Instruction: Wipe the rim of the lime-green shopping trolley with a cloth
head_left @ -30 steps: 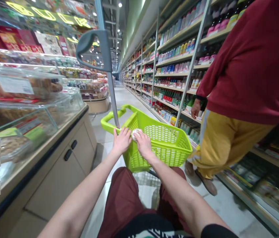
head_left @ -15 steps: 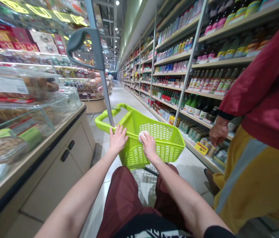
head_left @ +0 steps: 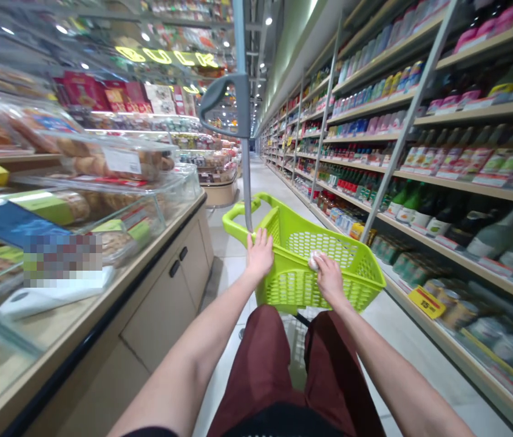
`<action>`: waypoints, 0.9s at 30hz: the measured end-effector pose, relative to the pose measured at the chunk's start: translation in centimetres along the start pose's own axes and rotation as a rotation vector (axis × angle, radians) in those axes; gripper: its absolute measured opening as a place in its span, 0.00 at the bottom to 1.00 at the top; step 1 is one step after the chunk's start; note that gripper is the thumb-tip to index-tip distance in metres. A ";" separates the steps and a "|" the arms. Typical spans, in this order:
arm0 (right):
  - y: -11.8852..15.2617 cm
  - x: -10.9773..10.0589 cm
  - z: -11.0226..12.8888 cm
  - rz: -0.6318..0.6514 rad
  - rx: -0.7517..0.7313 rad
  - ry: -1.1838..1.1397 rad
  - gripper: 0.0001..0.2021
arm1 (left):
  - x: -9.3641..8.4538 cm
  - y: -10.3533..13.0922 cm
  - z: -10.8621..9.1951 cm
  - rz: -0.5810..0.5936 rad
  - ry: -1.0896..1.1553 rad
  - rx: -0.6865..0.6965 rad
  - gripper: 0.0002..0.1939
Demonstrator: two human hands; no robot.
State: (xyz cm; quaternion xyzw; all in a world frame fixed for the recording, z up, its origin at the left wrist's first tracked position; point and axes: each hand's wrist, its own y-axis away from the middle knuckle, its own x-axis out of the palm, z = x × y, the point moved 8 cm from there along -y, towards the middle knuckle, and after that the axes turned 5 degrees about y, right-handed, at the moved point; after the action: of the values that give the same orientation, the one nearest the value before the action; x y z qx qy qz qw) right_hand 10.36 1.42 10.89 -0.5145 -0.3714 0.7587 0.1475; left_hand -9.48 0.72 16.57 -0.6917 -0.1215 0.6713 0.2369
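Observation:
A bright green wheeled shopping basket (head_left: 278, 290) stands in front of my knees, with perforated sides and a grey upright pole (head_left: 247, 182) at its left end. My left hand (head_left: 260, 254) rests on the near rim close to the pole, its fingers stretched out across the edge. Farther right along that rim, my right hand (head_left: 329, 278) is closed on a crumpled white wad (head_left: 315, 260), which looks like tissue or cloth, and presses it against the rim. Part of the wad is hidden by the fingers. Nothing shows inside the visible part of the basket.
On the left runs a counter (head_left: 160, 321) with glass cases and packaged food (head_left: 119, 159). Shelves of bottles and cans (head_left: 456, 152) line the right side, with a yellow price tag (head_left: 427, 301) low down. A tiled aisle (head_left: 278, 176) extends ahead.
The view has swung left, so the basket and hands appear farther right. The person in the red top has left the view. Both hands stay at the rim, the right one still holding the wad.

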 end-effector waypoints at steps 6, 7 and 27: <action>-1.7 1.9 4.4 -0.014 -0.108 -0.062 0.20 | 1.8 1.5 -3.7 0.092 0.020 0.140 0.27; -1.5 1.8 3.9 -0.013 -0.122 -0.052 0.20 | 1.8 1.6 -3.8 0.107 0.012 0.141 0.28; -1.1 -0.9 -5.0 0.017 0.408 -0.349 0.24 | 3.0 0.9 -7.3 0.227 0.064 0.240 0.30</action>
State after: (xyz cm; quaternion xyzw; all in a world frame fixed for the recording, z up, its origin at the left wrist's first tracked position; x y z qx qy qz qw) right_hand 15.02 3.72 11.34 -0.3388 -0.2263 0.8963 0.1753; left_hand -2.22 0.19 13.41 -0.6887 0.0460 0.6811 0.2442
